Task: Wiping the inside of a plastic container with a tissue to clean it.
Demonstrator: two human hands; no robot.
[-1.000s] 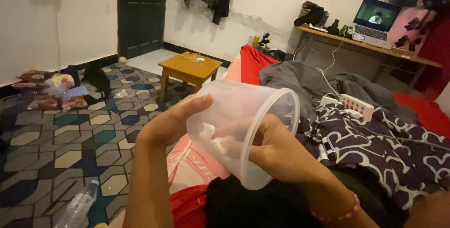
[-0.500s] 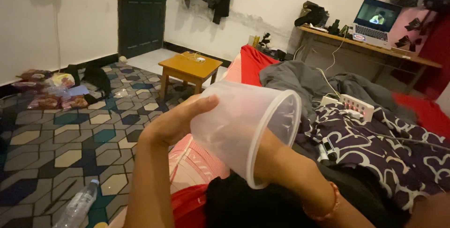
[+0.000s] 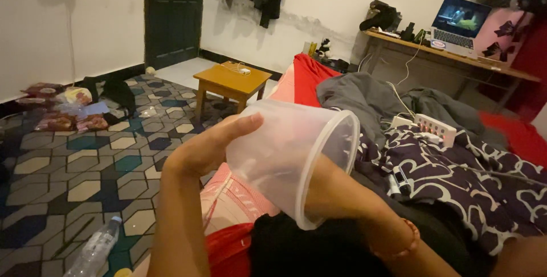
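My left hand grips a large translucent plastic container from outside, thumb laid along its upper wall. The container is tipped on its side with its open mouth facing right. My right hand is pushed deep inside it and shows only as a dim shape through the wall. The right forearm, with a reddish bracelet at the wrist, passes through the rim. Whether that hand holds anything is hidden. All of this is above my lap and a pink striped cloth.
A purple patterned blanket with a white power strip lies to the right. A small wooden table stands ahead and a plastic bottle lies on the tiled floor. An open laptop sits on a far desk.
My right hand has slid from the container's mouth deep inside, up to the forearm. The white wad seen inside earlier no longer shows. The container has tipped slightly.
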